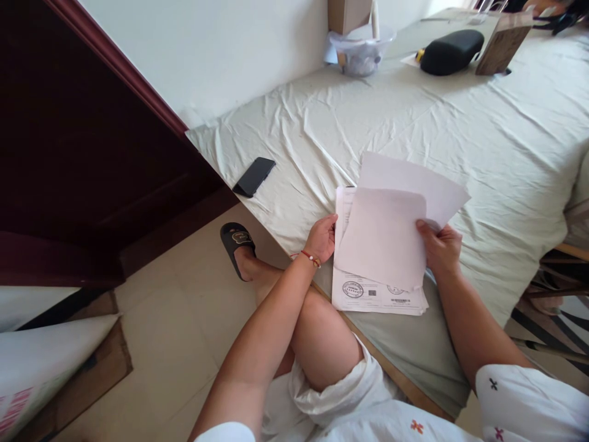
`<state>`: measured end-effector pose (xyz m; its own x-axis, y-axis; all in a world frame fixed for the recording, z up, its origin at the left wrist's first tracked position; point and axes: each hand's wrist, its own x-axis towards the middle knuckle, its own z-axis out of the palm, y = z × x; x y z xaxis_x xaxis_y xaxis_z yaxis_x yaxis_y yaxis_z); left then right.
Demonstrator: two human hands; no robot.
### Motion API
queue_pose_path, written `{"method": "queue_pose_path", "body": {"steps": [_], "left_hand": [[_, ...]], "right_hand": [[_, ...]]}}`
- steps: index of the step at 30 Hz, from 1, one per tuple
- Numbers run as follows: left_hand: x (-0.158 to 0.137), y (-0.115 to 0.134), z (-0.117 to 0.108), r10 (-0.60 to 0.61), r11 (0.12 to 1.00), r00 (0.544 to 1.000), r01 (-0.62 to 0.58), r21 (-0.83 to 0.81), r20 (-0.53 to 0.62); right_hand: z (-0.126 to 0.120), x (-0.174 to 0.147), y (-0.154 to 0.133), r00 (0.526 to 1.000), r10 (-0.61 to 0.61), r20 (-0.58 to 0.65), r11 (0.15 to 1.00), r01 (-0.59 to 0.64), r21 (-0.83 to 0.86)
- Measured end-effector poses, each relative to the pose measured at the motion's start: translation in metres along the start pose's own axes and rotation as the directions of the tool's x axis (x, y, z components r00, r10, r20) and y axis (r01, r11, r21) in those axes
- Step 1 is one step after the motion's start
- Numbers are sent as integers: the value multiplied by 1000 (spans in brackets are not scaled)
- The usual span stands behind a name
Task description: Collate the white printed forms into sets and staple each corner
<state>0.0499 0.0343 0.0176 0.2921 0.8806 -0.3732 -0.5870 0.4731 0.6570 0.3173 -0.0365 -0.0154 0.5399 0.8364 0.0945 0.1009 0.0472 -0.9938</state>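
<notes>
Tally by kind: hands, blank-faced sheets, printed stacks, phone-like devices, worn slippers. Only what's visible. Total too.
Hands: 2 (left hand, right hand)
Blank-faced sheets: 2 (front sheet, rear sheet)
Printed stack: 1
Phone-like device: 1
Worn slipper: 1
Total: 7

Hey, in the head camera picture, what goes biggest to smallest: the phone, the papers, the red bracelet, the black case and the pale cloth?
1. Pale cloth
2. Papers
3. Black case
4. Phone
5. Red bracelet
</notes>
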Motion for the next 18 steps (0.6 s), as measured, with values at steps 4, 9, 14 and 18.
{"method": "queue_pose_path", "body": {"steps": [4,9,14,18], "left_hand": [[-1,0,-1,11,999,999,-12,30,30],[-2,1,0,8,998,999,-11,54,47],[-3,1,3,-5,999,1000,5,49,17],[-3,1,3,-16,999,1000,16,43,-8]], "right_hand": [[0,0,-1,1000,0,7,1000,0,7],[2,-1,-4,1000,10,7,1000,-10,15],[2,0,-7,999,-41,17,998,42,-43],[-3,3,-12,988,-148,-40,973,138,-185]]}}
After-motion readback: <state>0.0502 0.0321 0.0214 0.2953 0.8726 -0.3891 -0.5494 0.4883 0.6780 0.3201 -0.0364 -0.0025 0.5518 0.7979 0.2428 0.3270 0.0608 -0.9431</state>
